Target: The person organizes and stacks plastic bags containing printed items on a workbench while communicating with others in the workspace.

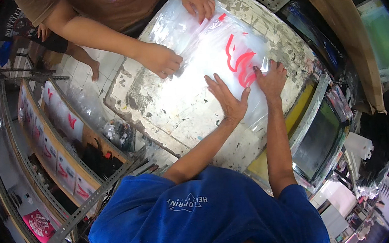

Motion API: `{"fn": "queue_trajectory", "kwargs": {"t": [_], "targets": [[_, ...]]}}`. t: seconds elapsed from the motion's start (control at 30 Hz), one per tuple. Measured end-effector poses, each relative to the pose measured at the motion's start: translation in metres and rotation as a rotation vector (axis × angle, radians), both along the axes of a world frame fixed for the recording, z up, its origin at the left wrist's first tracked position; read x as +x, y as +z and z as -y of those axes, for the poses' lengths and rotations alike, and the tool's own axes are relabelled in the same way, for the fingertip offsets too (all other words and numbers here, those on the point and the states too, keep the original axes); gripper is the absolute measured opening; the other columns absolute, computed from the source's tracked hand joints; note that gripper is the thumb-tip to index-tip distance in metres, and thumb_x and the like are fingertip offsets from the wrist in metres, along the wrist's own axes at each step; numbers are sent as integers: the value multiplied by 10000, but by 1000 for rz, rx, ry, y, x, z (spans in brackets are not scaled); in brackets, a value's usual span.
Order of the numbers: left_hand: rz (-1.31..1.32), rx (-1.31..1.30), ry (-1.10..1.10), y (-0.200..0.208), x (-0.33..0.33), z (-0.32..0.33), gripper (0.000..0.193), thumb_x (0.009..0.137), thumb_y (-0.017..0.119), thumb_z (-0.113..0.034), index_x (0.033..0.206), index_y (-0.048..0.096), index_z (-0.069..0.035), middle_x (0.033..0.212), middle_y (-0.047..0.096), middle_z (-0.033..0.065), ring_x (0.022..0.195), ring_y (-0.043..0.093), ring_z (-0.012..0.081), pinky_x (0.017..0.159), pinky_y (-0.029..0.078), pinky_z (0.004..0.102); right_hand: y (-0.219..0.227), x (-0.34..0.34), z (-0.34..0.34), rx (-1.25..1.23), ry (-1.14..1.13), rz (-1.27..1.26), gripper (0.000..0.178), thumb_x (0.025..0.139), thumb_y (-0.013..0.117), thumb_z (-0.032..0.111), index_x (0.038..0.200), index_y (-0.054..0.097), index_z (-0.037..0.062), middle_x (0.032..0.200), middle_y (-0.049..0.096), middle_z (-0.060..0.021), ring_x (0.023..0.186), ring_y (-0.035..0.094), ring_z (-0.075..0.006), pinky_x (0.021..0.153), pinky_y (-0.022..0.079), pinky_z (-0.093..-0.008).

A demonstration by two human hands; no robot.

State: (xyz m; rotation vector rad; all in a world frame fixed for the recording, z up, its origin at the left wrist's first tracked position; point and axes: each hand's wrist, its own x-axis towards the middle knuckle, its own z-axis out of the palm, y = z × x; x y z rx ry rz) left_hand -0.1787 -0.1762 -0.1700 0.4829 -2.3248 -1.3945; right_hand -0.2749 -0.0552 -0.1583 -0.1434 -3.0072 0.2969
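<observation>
Clear plastic sheet [211, 53] with red shapes lies loosely across the worn counter [139, 94], between the wearer and a co-worker opposite. The wearer's left hand [229, 101] rests at its near part, fingers spread wide with the thumb apart, and seems to hold nothing. The right hand [273, 80] has its fingers bent down at the right edge; whether they pinch the film, I cannot tell. The co-worker's braceleted hand [197, 2] is at the far edge, the co-worker's other hand [162, 61] at the left one.

Handling it flat probably calls for light, even pressure from the left palm, while the right fingertips work the edge. Thin film likely creases if both people pull unevenly, so matched tension would help. Glare hides the left part; ripples there are best checked by touch.
</observation>
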Motion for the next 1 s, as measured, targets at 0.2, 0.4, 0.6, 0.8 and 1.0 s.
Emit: {"fn": "queue_trajectory", "kwargs": {"t": [0.2, 0.4, 0.6, 0.8, 1.0], "targets": [[-87, 81, -112, -1, 10, 4, 1068, 786, 726, -287, 1476, -29, 20, 1488, -168, 340, 1401, -77, 492, 1131, 99, 537, 7, -3, -3, -70, -5, 10, 703, 711, 754, 408, 1264, 491, 62, 1225, 496, -198, 1094, 486, -387, 867, 431, -516], [-100, 82, -165, 2, 16, 14, 1008, 753, 734, -171, 1470, 59, 38, 1496, -104, 347, 1401, -20, 505, 1134, 133, 523, 2, 2, -11, -106, 4, -32, 749, 727, 745, 407, 1325, 443, 73, 1286, 460, -203, 1145, 454, -402, 896, 420, -520], [-128, 41, -203, -2, 23, 29, 940, 768, 712, -146, 1467, 111, 40, 1514, -25, 325, 1416, 59, 465, 1135, 171, 494, -1, 11, -8, -49, -4, -74, 737, 738, 723, 451, 1333, 455, 109, 1296, 466, -174, 1170, 439, -383, 906, 392, -539], [-131, -40, -272, -7, 27, 31, 899, 759, 711, -132, 1460, 170, 23, 1509, 39, 331, 1403, 86, 486, 1133, 168, 511, 2, 26, -15, -3, -56, 13, 710, 736, 713, 482, 1298, 492, 109, 1293, 476, -155, 1177, 432, -373, 899, 379, -552], [-149, -123, -312, -9, 33, 33, 822, 776, 698, -167, 1435, 247, 28, 1496, 121, 332, 1380, 157, 496, 1110, 208, 520, -4, 44, -28, -6, -81, -26, 692, 749, 683, 526, 1268, 528, 96, 1309, 471, -157, 1189, 425, -367, 920, 356, -545]]}}
